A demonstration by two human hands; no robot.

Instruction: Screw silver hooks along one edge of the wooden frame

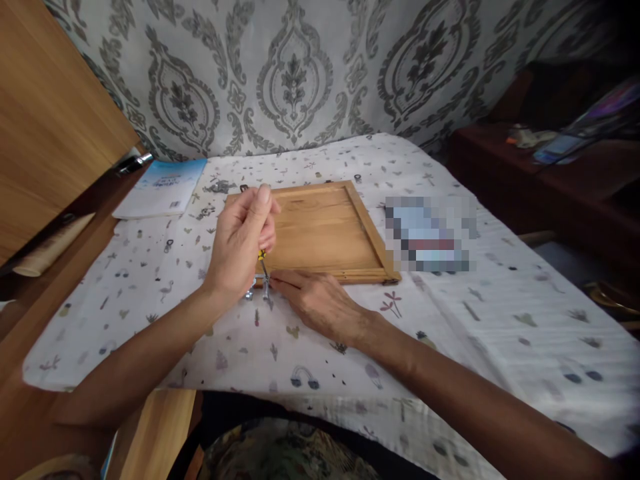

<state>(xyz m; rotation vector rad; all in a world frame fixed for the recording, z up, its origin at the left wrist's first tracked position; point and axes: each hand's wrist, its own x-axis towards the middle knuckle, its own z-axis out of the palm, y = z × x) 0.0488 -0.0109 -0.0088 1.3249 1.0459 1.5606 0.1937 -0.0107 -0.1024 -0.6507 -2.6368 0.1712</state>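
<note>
A shallow wooden tray (367,230) lies on a table covered by a white printed cloth (480,320). My left hand (243,240) is closed around a small screwdriver (262,261) with a yellow and black handle, held upright at the tray's near left corner. Its tip meets a small metal fitting (259,288) at that corner. My right hand (317,300) lies low on the cloth beside it, fingers together and pressed against the fitting and the tray's front edge. Most of the screwdriver is hidden inside my left fist.
A pale blue booklet (163,187) lies at the far left of the table. A blurred-out flat item (430,233) sits right of the tray. A wooden cabinet (50,113) stands at left, a dark sideboard (540,187) at right, patterned wallpaper behind.
</note>
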